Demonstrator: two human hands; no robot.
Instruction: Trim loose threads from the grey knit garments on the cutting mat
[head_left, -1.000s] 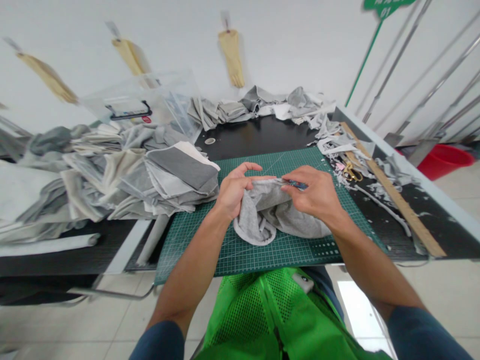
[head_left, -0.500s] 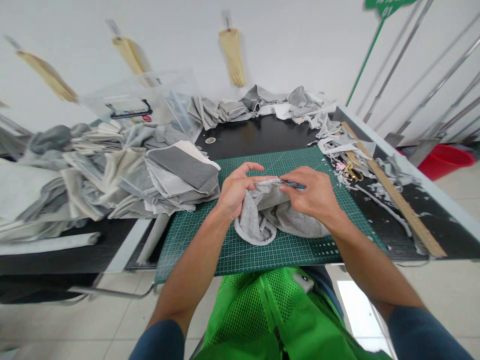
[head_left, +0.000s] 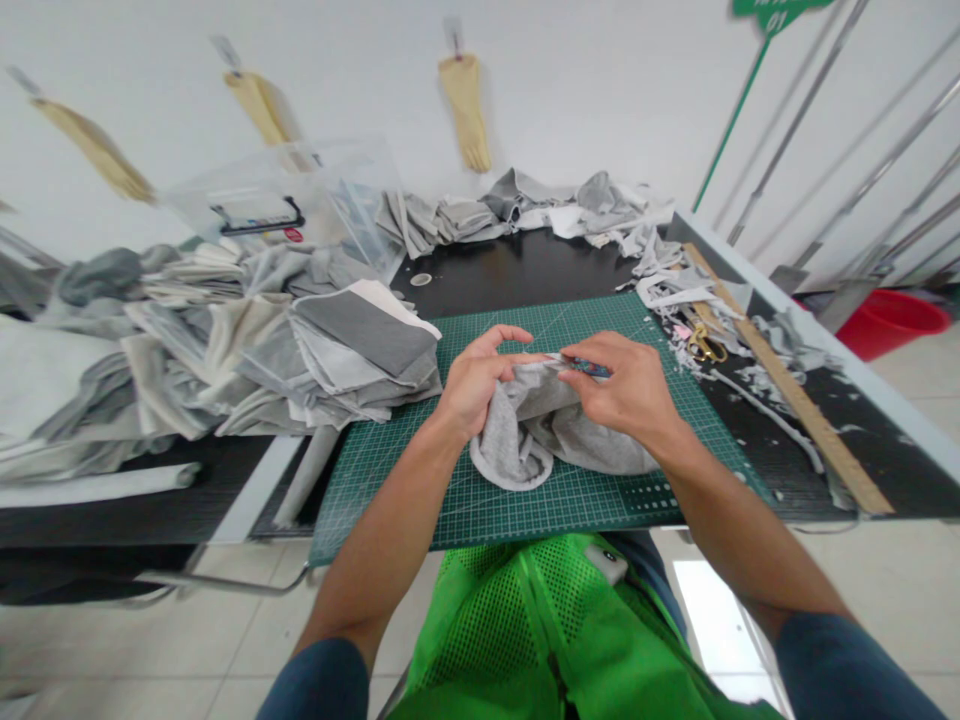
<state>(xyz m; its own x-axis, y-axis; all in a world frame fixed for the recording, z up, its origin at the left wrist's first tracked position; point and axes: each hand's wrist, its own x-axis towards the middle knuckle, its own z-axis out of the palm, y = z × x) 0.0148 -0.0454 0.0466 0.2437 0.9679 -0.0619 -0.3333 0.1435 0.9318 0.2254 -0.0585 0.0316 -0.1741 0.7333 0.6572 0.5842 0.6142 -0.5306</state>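
Observation:
A grey knit cloth with a pale edge lies bunched and looped on the green cutting mat. My left hand grips its upper edge, with one finger pointing along the seam and another raised. In my right hand is a small blue-handled tool, pinched between thumb and fingers. The tool's tip meets the cloth's upper edge just right of my left fingertip. What kind of tool it is I cannot make out, as the fingers cover much of it.
To the left, grey and white cloth pieces are heaped beside a clear plastic box. On the right lie a wooden ruler, gold-handled scissors and fabric scraps. More folded cloth lines the back by the wall.
Both hands stay almost in place. My left hand has shifted very slightly right along the edge, and the tool has turned a little in my right hand.

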